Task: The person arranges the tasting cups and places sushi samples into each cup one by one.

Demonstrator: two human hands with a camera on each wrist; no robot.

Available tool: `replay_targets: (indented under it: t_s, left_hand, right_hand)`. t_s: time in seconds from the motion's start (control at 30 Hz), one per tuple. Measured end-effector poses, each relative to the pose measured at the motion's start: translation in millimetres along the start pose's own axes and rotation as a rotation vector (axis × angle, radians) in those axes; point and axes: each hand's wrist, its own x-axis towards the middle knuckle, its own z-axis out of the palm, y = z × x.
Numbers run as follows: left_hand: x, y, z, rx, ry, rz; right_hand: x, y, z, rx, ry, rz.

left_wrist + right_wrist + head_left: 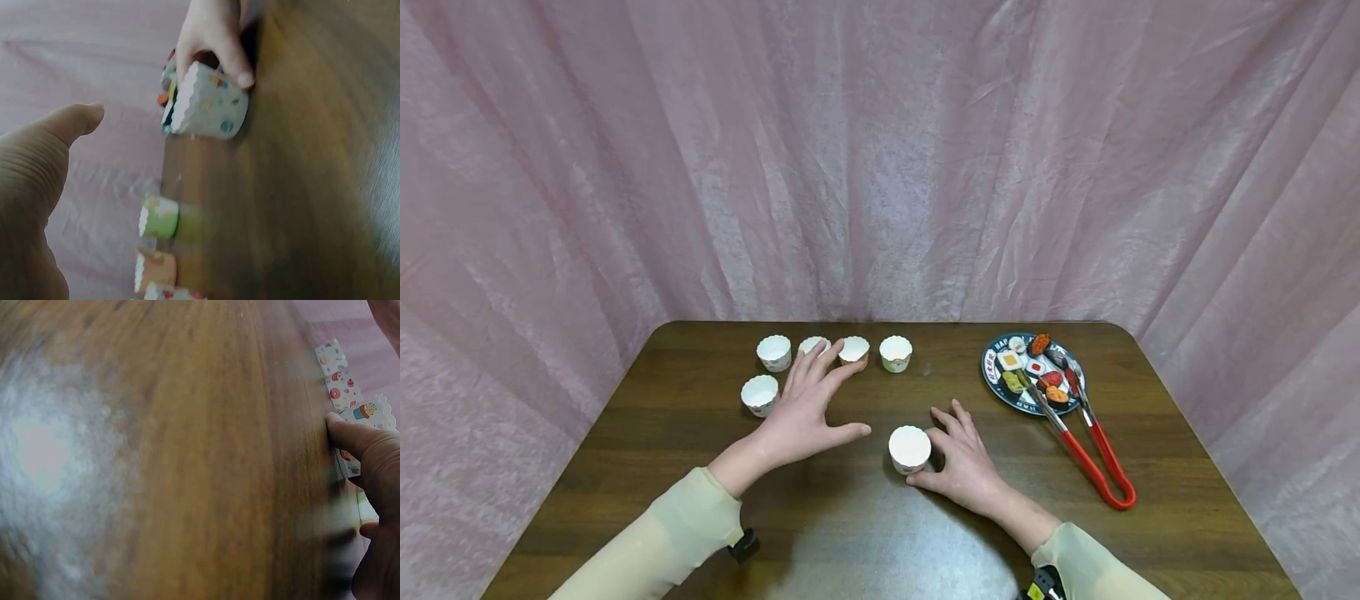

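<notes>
White paper cup (909,450), upright with its scalloped mouth up, sits at the near middle of the worktop (850,550); whether its base quite touches I cannot tell. It lies directly left of the right hand (964,468), the nearer one, whose fingers curl round its right side, thumb on the near wall. From the left hand (808,412), it lies right and slightly near, apart from the thumb; those fingers are spread wide, with no cup in their hold. Red-handled tongs (1077,452) slant from near right onto a plate (989,375) carrying sushi pieces (1034,367). Across on the left, a lone cup (760,395) shows only white inside. Farthest stands a row of four cups (896,353), two partly behind the left fingers; the rightmost looks empty.
</notes>
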Motion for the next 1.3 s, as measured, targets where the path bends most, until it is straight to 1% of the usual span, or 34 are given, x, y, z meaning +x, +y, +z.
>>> replay_targets:
  t_s: [0.23,0.43,0.6,0.7,0.77,0.83,0.97,1.1,1.3]
  left_hand:
    - [-1.2,15.6,23.0,0.019,-0.086,0.060]
    - [-4.6,22.9,40.6,0.014,-0.151,0.073]
    - [-4.9,25.0,51.9,0.000,-0.183,0.042]
    - [-4.6,25.6,57.2,-0.028,-0.195,0.011]
    - [-4.5,26.0,60.0,-0.050,-0.193,-0.003]
    - [-4.3,25.9,62.5,-0.065,-0.190,-0.011]
    - [-3.4,25.5,67.4,-0.088,-0.194,-0.024]
    - [-2.3,26.2,70.7,-0.102,-0.220,-0.039]
    - [-0.7,25.6,76.0,-0.092,-0.227,-0.045]
  right_hand:
    - [-0.1,-0.5,0.5,-0.017,0.005,-0.009]
    - [-0.5,0.0,1.6,-0.019,0.006,-0.014]
    - [-0.8,-0.2,0.6,-0.023,0.011,-0.016]
    - [-0.5,-0.3,-0.2,-0.015,-0.001,-0.012]
    - [-0.2,0.1,-0.1,-0.010,-0.007,-0.008]
    - [-0.1,0.6,0.1,-0.007,-0.010,-0.005]
    - [-0.1,1.7,1.3,-0.016,0.009,-0.018]
    - [-0.1,1.8,1.3,-0.017,0.008,-0.019]
    - [-0.5,0.9,1.1,-0.024,0.007,-0.021]
